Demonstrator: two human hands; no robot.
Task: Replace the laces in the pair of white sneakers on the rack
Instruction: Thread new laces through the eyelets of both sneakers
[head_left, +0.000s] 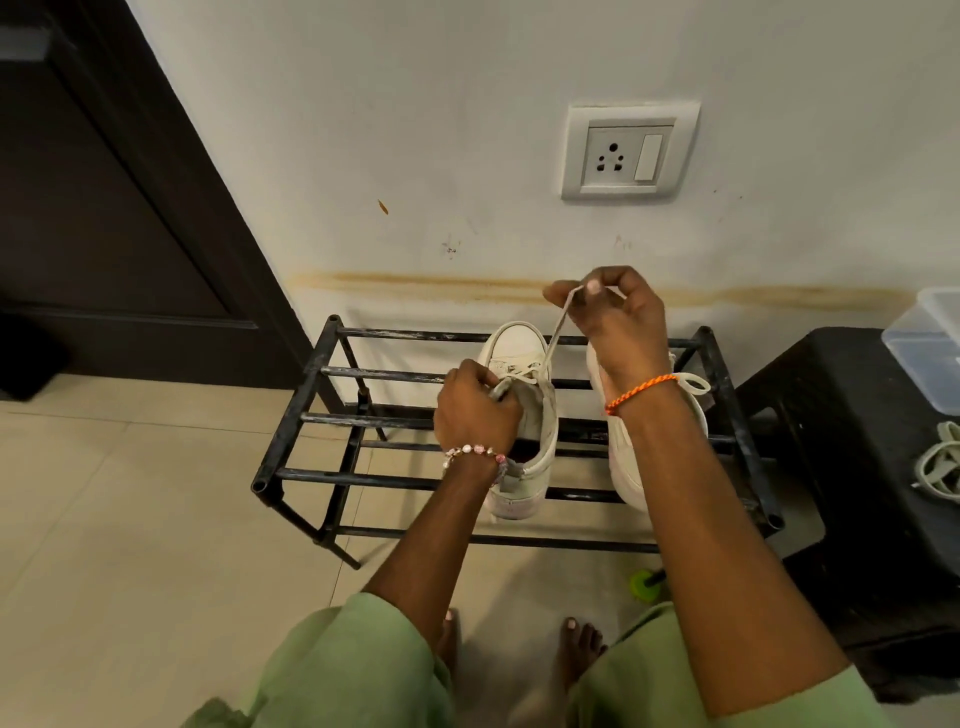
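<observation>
Right sneaker (623, 467) is mostly hidden behind the right hand (618, 317), fingers pinching the lace (555, 332); left hand (475, 405) grips the left sneaker's (540, 415) tongue (clear tub (930, 353) cut off, contents unclear).

Rack (311, 371) left half bare, sneakers (524, 415) right, black stool (831, 415) crowding right side.
</observation>
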